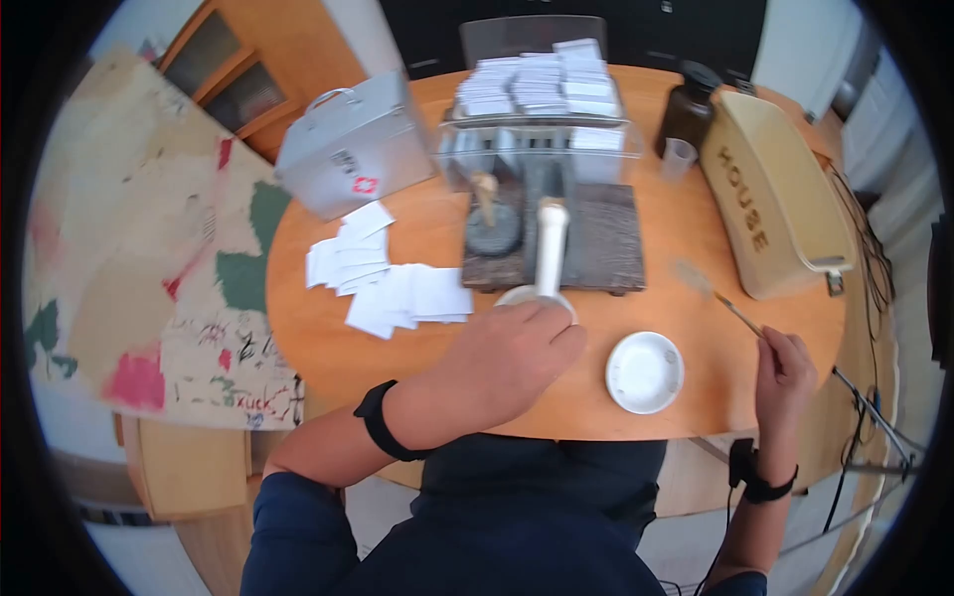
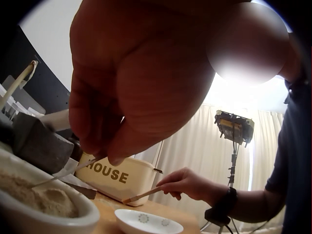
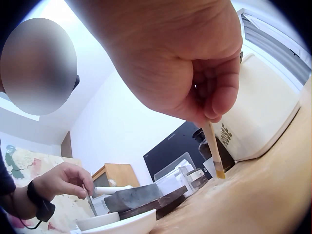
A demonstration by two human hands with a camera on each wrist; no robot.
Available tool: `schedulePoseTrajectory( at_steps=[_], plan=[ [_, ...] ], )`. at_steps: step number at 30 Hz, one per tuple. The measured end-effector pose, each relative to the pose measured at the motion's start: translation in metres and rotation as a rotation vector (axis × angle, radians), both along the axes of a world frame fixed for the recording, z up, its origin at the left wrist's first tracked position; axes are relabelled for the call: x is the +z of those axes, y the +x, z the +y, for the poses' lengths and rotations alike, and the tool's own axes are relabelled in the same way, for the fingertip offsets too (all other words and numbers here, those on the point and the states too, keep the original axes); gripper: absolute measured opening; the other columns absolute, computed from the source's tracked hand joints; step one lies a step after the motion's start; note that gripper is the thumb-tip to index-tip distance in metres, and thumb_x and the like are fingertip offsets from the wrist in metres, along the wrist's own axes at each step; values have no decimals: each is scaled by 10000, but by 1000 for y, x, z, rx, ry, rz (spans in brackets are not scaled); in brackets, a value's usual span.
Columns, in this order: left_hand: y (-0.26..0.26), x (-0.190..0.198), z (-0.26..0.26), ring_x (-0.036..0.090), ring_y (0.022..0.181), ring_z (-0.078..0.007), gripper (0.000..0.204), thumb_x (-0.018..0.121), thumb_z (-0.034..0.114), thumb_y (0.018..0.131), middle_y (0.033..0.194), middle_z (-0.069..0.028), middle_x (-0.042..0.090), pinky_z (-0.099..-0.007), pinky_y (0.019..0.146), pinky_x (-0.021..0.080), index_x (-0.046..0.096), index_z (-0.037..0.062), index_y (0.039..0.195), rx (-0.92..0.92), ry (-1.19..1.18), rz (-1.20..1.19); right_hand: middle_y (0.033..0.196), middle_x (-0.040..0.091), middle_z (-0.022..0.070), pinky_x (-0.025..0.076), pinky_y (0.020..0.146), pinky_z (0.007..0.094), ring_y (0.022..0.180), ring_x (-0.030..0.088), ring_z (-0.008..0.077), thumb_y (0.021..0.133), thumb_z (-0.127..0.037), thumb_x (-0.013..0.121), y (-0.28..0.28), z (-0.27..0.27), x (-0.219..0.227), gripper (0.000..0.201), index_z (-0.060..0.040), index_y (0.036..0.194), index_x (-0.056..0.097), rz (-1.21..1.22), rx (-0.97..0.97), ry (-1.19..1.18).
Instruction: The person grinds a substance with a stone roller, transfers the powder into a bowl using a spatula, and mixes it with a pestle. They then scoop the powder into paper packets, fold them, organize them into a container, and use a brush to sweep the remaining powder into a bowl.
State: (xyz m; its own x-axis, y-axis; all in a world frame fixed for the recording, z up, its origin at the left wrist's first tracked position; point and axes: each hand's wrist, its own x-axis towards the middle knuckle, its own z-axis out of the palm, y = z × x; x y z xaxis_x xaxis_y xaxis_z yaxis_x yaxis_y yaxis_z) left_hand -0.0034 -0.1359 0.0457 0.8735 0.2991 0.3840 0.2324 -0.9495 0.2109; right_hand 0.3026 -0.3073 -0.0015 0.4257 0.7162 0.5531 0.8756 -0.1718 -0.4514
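My left hand [image 1: 487, 363] pinches a thin, flat, spatula-like tool [image 2: 68, 171] between thumb and fingers. The tool's tip dips into pale brown powder [image 2: 57, 201] in a white bowl [image 2: 85, 224], which the hand partly covers in the head view. In my right hand [image 1: 785, 372] is a flat brush [image 3: 211, 146] with a light wooden handle, its amber bristles pointing down close over the tabletop. A pale powder smear [image 1: 693, 276] lies by the bristles. Between the hands stands a white dish [image 1: 645, 373] with a small flower pattern.
Behind the bowl, a dark wooden board [image 1: 611, 233] carries a round grey stone mortar [image 1: 494, 236] and a long white handle [image 1: 552, 248]. White paper slips [image 1: 388, 288] spread at left before a metal case [image 1: 358, 149]. The cream HOUSE bin [image 1: 765, 199] and brown jar [image 1: 686, 114] stand right.
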Motion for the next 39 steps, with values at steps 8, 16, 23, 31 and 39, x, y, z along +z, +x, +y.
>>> schedulePoseTrajectory(
  at_steps=[8,16,23,31,39],
  plan=[
    [-47,11,3,651,802,-282,137,679,54,756,869,-100,661,-367,682,534,668,52,893,127,55,-46,741,610,141,453,578,326,644,593,257,842,36,664,-5,0,1,94,21,931,693,46,-31,-36],
    [-58,23,-10,637,757,-297,141,723,-30,728,822,-115,654,-364,667,510,654,29,836,209,2,-96,727,635,124,497,578,366,622,621,299,810,-29,700,-3,-8,0,85,-16,894,703,39,-72,-70],
    [-61,69,4,573,745,-153,97,630,-67,861,861,-82,601,-270,689,459,571,-10,913,276,-60,-393,746,667,160,518,621,369,670,654,315,807,-58,687,7,-16,1,130,0,920,711,0,-139,-246],
    [31,91,52,576,722,-63,61,628,13,913,833,-8,591,-204,655,469,572,13,937,251,-671,-419,687,649,161,539,604,434,644,657,340,824,-120,602,8,-22,-6,102,-41,784,653,-28,-138,-386],
    [149,72,106,615,600,-87,35,650,34,871,710,-45,644,-217,529,490,636,8,852,264,-673,99,666,643,170,533,588,454,633,656,351,826,-129,587,17,-20,-4,101,-44,772,601,-41,-83,-438]
  ],
)
